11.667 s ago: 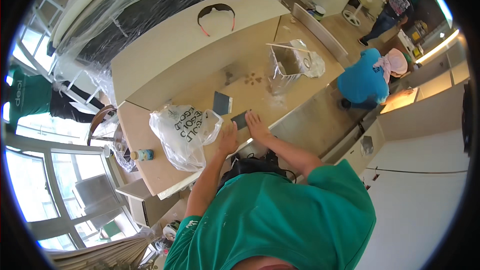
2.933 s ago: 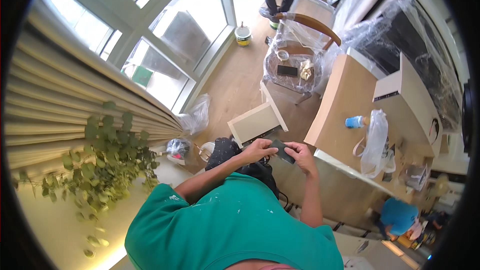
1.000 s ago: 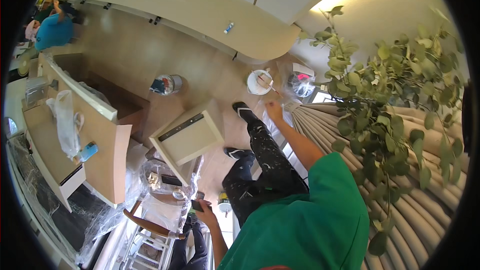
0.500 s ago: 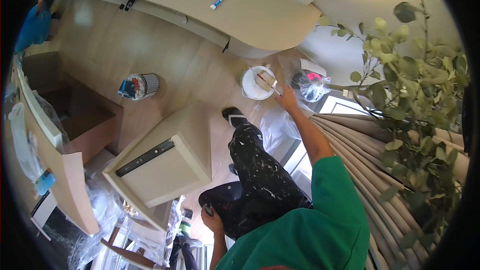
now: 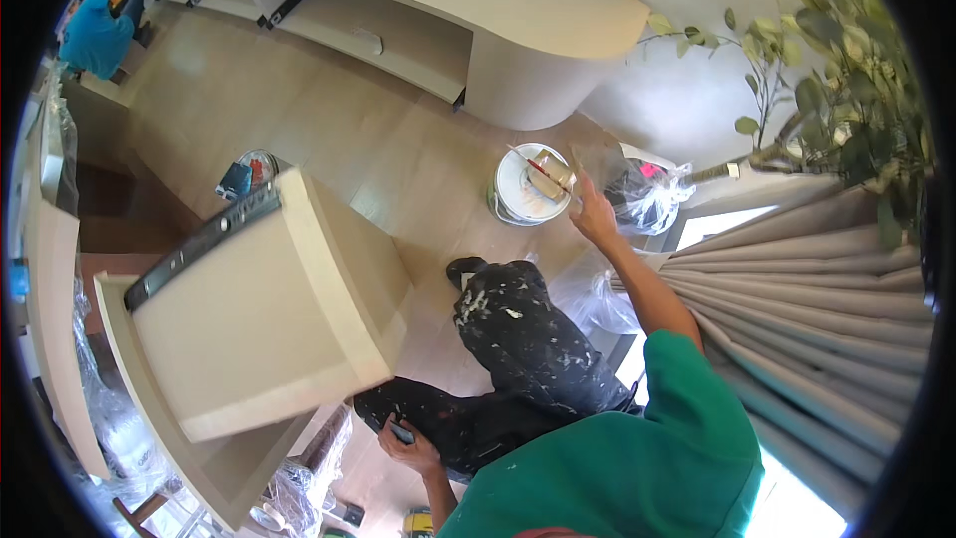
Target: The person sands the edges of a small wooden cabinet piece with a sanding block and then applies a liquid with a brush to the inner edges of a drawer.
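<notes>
- The pale drawer (image 5: 249,329), on my left, looks stiff and awkwardly bulky; it hides part of the can (image 5: 237,181) behind it.
- The white bucket (image 5: 500,201) stands on the floor (image 5: 418,199) near my right hand (image 5: 596,217); likely heavy if full, steadiest held by the rim. What's inside is out of sight.
- The tan block (image 5: 543,184) on its top seems light; I'd grip its sides.
- The thin stick (image 5: 536,165) lies across the block, probably light and stiff; its end nearest me suits a pinch. I can't tell whether my right fingers touch or grip it.
- The grey pad (image 5: 401,431), pinched in my left hand (image 5: 410,451), is perhaps thin and bendy, best held by its edges; my fingers cover much of it.
</notes>
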Motion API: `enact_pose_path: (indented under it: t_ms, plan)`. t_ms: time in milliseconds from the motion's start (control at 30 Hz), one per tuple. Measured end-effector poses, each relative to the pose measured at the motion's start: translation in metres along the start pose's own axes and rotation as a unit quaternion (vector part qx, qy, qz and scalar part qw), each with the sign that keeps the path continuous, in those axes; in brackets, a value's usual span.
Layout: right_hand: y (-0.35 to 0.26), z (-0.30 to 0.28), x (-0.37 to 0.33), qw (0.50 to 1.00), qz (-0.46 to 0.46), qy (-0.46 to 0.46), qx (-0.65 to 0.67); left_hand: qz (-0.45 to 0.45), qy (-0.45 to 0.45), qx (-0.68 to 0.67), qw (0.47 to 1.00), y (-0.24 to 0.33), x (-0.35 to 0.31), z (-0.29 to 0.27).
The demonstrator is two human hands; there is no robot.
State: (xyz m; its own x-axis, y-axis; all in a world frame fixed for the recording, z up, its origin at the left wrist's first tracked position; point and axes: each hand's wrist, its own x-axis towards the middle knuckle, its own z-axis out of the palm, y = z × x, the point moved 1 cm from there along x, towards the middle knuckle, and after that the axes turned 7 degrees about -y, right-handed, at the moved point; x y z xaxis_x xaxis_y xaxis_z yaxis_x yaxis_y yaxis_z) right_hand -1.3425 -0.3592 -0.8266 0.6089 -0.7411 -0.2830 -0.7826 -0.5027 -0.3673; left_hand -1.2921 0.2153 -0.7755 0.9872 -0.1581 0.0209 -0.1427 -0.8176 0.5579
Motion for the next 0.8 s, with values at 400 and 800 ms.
enact_pose_path:
  t_ms: [400,800]
  plan:
    - [-0.004,0.001,-0.002,0.997,-0.063,0.022,0.042,0.000,0.021,-0.085,0.996,-0.029,-0.002,-0.008]
    - [-0.046,-0.010,-0.004,0.986,-0.123,0.115,0.009,-0.041,0.008,-0.124,0.991,-0.033,-0.009,-0.016]
